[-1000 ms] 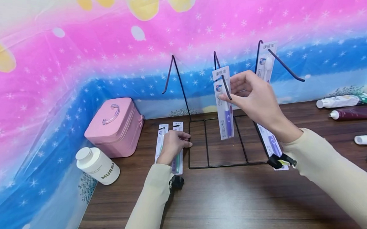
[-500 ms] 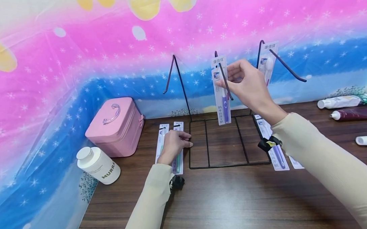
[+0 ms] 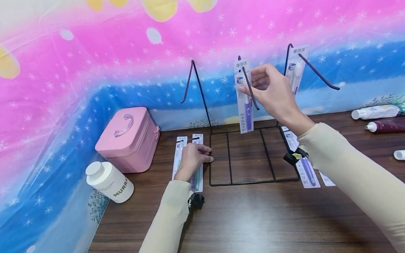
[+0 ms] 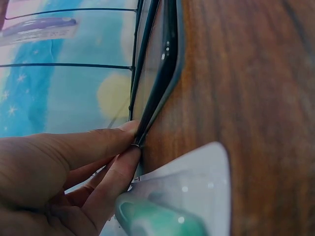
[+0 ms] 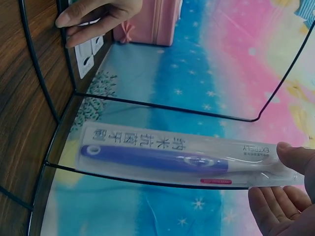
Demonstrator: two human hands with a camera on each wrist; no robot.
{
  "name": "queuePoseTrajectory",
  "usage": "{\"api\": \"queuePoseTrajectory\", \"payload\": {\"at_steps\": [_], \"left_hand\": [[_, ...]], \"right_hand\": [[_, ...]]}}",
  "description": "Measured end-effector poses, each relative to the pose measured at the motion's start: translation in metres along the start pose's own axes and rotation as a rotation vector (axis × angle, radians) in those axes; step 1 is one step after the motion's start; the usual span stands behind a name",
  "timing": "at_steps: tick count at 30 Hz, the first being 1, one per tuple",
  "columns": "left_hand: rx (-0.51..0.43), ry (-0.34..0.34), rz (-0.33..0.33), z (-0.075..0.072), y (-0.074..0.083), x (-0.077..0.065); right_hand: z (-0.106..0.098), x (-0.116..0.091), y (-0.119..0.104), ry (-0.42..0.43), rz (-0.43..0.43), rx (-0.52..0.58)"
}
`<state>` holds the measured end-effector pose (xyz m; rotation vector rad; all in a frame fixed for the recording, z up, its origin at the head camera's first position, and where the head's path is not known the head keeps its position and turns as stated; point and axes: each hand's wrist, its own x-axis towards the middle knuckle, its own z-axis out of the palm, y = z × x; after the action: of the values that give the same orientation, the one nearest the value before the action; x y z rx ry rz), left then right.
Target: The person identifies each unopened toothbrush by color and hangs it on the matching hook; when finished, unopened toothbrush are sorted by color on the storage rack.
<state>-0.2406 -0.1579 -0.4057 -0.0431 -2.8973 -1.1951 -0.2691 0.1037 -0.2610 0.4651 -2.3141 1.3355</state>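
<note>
A packaged toothbrush (image 3: 245,115) with a purple handle hangs upright at the middle hook of a black wire rack (image 3: 254,182). The hook's prong comes out near the top of the card. My right hand (image 3: 274,95) pinches the pack's upper part between thumb and fingers; the purple handle (image 5: 157,160) shows plainly in the right wrist view. Low on the left, my left hand (image 3: 192,161) pinches the rack's side wire, as the left wrist view shows. Beneath that hand lie two toothbrush packs (image 3: 196,178), partly covered. Another toothbrush pack (image 3: 296,70) hangs on the right hook.
A pink case (image 3: 126,138) and a white bottle (image 3: 110,183) stand left. More toothbrush packs (image 3: 308,173) lie under my right forearm. Several tubes, including a dark red tube (image 3: 393,126), lie at the right. The rack's left hook (image 3: 186,83) carries nothing.
My right hand has moved up and slightly left, and the toothbrush pack has slid back along the middle prong. The left hand has stayed on the rack.
</note>
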Motion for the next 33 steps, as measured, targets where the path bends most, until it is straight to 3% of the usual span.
{"api": "queuePoseTrajectory", "payload": {"at_steps": [10, 20, 25, 33], "left_hand": [[0.006, 0.014, -0.025, 0.0, 0.0, -0.001], [-0.001, 0.01, -0.003, 0.003, 0.0, 0.001], [0.006, 0.006, -0.007, 0.002, 0.001, 0.0], [0.007, 0.001, -0.015, 0.001, 0.002, -0.001]], "right_hand": [[-0.018, -0.017, 0.016, -0.046, -0.023, 0.0], [-0.055, -0.065, 0.045, -0.041, -0.047, -0.056], [-0.076, -0.082, 0.072, -0.009, -0.028, -0.094], [-0.102, -0.089, 0.126, 0.017, 0.088, -0.122]]}}
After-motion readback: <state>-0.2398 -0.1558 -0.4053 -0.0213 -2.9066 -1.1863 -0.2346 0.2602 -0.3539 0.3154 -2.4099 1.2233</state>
